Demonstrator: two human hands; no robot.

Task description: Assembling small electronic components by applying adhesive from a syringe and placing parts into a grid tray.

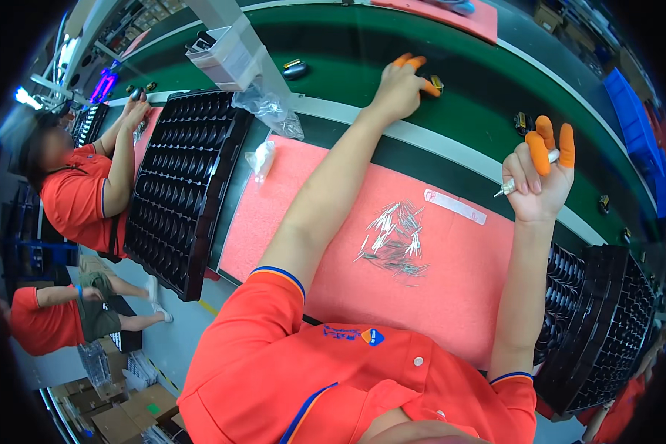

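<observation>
My left hand (pixel 398 90), with orange finger cots, reaches over the green conveyor belt (pixel 333 44). Its fingers are apart, and the thumb is right beside a small black part with a yellow top (pixel 437 83). My right hand (pixel 538 174) is raised near the belt's near edge, also wearing orange cots. It is closed around a white pen-shaped tool (pixel 508 188) whose narrow tip points left. Below my arms, a pink foam mat (pixel 451 274) carries a loose pile of thin white and dark sticks (pixel 392 235) and a white label strip (pixel 455 206).
Black moulded trays stand left (pixel 181 185) and right (pixel 599 318) of the mat. More black-and-yellow parts (pixel 523 123) sit on the belt. A grey post holds a white box (pixel 226 59) and a clear bag (pixel 270 109). At left, a co-worker (pixel 81 192) works.
</observation>
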